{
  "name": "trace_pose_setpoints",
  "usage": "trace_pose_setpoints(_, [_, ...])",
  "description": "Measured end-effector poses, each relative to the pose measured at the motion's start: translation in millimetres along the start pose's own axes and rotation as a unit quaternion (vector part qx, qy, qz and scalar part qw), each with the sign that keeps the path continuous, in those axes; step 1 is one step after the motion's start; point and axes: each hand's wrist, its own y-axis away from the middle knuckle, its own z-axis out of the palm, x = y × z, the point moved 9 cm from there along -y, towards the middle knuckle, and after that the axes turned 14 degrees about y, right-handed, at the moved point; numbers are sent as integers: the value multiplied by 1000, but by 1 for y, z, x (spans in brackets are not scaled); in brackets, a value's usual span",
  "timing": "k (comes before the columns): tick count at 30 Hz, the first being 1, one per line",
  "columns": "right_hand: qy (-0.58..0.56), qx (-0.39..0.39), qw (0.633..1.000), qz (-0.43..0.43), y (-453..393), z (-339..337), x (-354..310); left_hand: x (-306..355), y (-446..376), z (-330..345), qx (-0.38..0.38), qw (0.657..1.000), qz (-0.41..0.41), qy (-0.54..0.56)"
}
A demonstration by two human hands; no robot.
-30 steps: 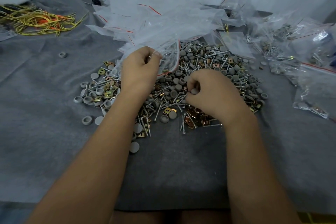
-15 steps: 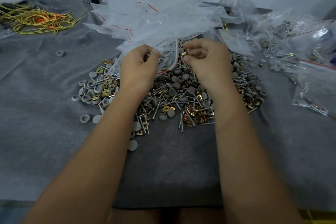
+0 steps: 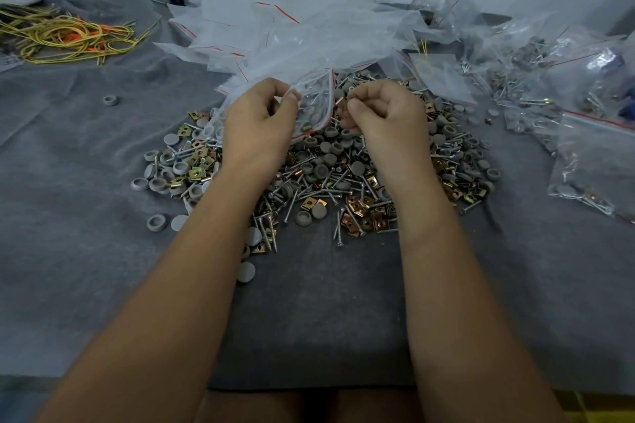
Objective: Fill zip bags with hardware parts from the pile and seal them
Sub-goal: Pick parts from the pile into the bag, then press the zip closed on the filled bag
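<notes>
Toward the table's far left corner lies a tangle of yellow and orange cords (image 3: 65,36) on the grey cloth (image 3: 86,251). At the middle, the left hand (image 3: 259,120) pinches the open zip bag (image 3: 314,103) by its mouth edge, thumb against curled fingers, just above the pile of screws, caps and clips (image 3: 323,182) (a few parts already sit inside). Just beside it the right hand (image 3: 385,110) has its fingers curled, pinching what seems a small brass clip. Filled bags (image 3: 591,161) lie along the right edge.
</notes>
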Motion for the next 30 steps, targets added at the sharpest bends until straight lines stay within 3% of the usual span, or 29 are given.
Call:
trace_pose_setpoints(5, [161,61,985,-26,0,-13,-3,0,-1,0,-3,1000,5,0])
trace_pose_setpoints(10, [134,91,987,-8,0,-23,1,0,-1,-1,-3,1000,4,-2])
trace_pose_setpoints(14, [81,109,988,-68,3,-21,-15,0,-1,0,-3,1000,7,1])
trace_pose_setpoints(20, [171,45,971,-158,1,18,-31,2,1,1,-4,1000,16,17])
trace_pose_setpoints(23, [175,50,973,-141,-1,12,-24,7,0,1,-14,999,20,48])
trace_pose_setpoints(28, [100,-2,985,-141,2,14,-24,23,12,19,-135,986,49,83])
trace_pose_setpoints(30, [80,-8,987,-136,1,12,-24,28,14,21,-147,983,57,95])
